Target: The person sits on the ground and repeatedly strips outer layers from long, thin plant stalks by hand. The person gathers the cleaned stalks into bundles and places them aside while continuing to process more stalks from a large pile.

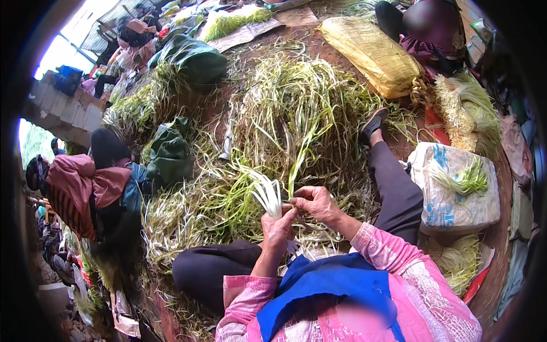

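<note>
My left hand (274, 231) is closed around a small bunch of white-stemmed stalks (268, 196), likely chives or young garlic, their white ends fanning upward. Right beside it, my right hand (317, 206) pinches a long green stalk (301, 158) between thumb and fingers. The fingertips of both hands almost meet; whether they touch is hard to tell. Before me rises a large heap of tangled green and withered stalks (295, 98). Loose leaves and trimmings (201, 209) spread over the ground between my legs and to the left.
On my right, a white woven-sack block (457, 213) bears a small bunch of stalks (461, 177). Cleaned stalks lie in piles (470, 115) beyond it. A full yellow sack (372, 55) lies ahead. Other people sit at left (89, 188) and far right (431, 38). Green sacks (169, 149) stand leftward.
</note>
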Tool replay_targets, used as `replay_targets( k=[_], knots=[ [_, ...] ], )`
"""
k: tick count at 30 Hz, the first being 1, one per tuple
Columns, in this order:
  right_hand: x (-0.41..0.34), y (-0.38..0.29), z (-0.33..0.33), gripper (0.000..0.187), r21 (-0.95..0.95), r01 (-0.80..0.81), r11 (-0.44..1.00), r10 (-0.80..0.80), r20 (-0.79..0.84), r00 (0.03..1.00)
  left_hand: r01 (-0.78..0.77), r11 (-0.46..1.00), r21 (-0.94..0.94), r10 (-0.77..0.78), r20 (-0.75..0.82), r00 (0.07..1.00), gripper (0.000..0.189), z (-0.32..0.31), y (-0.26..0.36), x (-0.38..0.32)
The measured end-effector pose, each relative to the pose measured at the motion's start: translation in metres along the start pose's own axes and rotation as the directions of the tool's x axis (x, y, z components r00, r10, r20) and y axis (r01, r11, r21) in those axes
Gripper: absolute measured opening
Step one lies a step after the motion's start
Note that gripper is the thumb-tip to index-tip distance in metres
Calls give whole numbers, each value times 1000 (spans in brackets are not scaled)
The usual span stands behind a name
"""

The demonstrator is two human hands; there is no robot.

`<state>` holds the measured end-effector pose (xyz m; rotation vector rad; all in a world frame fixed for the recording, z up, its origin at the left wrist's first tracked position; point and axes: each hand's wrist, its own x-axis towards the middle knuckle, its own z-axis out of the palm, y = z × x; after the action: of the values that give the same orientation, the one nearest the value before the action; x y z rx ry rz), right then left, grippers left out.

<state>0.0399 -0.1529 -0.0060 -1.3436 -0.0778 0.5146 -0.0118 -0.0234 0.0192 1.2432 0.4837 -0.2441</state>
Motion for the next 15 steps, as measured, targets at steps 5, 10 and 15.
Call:
replay_targets(
  k=[5, 10, 15],
  knots=[
    [-3, -1, 1, 20, 75, 9, 997, -12, 36, 999, 17, 983, -181, 4, 115, 993, 15, -5, -2, 1],
    [-4, 0, -2, 19, 231, -67, 971, 49, 83, 995, 108, 943, -316, -49, 191, 980, 14, -8, -2, 1],
    [-1, -1, -4, 17, 359, -215, 908, 160, 176, 971, 199, 898, -393, -69, 321, 944, 14, -12, 0, 3]
  ],
)
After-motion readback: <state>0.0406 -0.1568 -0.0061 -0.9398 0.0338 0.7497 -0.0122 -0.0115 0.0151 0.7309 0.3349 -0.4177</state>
